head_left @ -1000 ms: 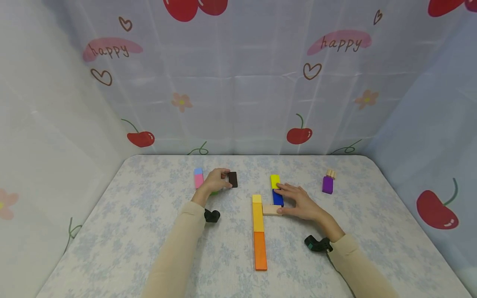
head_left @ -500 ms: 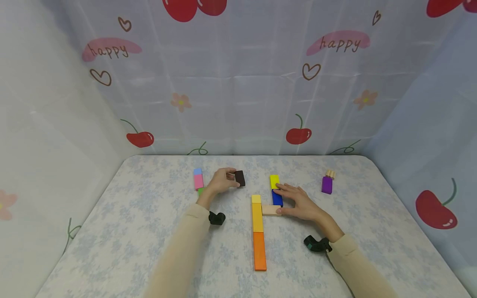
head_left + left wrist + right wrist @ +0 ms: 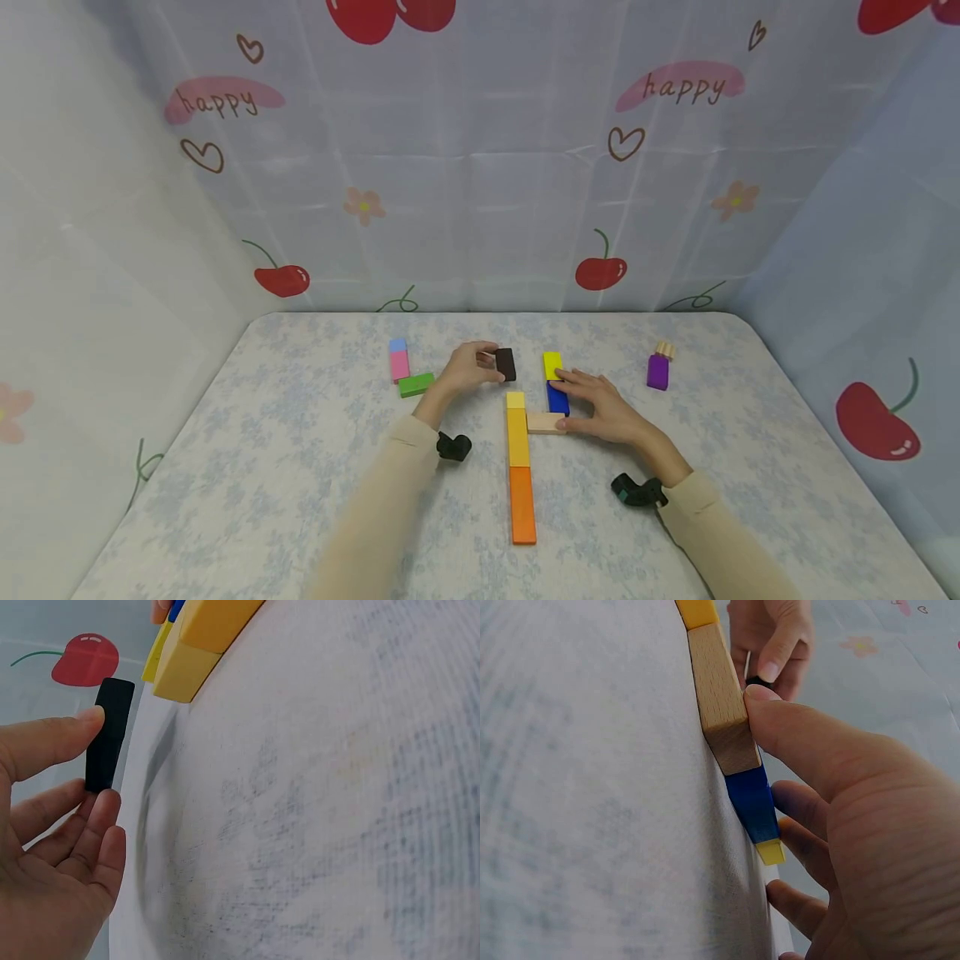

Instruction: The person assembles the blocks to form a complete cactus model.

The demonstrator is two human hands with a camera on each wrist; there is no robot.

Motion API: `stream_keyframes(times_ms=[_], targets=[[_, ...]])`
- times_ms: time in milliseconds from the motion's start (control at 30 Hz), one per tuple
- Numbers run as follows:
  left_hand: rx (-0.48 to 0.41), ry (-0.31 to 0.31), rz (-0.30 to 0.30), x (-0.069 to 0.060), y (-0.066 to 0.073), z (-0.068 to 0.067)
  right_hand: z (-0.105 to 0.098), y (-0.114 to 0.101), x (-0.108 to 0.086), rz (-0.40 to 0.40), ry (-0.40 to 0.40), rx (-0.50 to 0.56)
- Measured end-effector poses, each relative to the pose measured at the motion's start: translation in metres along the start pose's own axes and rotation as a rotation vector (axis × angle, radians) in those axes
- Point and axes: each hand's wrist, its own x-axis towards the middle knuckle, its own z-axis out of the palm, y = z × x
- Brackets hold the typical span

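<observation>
My left hand (image 3: 470, 368) pinches a black block (image 3: 506, 364) between thumb and fingertips. In the left wrist view that block (image 3: 110, 735) is held off the cloth, near the light-yellow block's end. My right hand (image 3: 603, 406) rests with spread fingers by a joined group of blocks. Its thumb touches the plain wooden block (image 3: 545, 423), and its fingers lie at the blue block (image 3: 558, 398) and the yellow block (image 3: 552, 365). Left of the wooden block, a line runs toward me: light-yellow block (image 3: 516, 400), amber block (image 3: 518, 437), orange block (image 3: 522, 505).
Left of my left hand lie a green block (image 3: 416, 384), a pink block (image 3: 400, 365) and a light-blue block (image 3: 397, 344). A purple block (image 3: 658, 372) with small wooden pieces (image 3: 666, 350) lies at the back right. A printed curtain (image 3: 468, 208) hangs behind the table.
My left hand has carried the black block rightward, from beside the pink block to near the light-yellow block. The green block has come into full view. My right hand stays in place.
</observation>
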Motion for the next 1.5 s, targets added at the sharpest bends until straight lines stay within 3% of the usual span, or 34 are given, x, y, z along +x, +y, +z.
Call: stream_keyframes(times_ms=[533,1500], targets=[[0.005,-0.038,0.007,-0.002,0.001,0.012,-0.002,-0.003,0.0,0.005,-0.001,-0.002],[0.015,-0.057,-0.007,-0.002,-0.002,0.015,-0.001,-0.003,0.001,0.026,-0.012,0.0]])
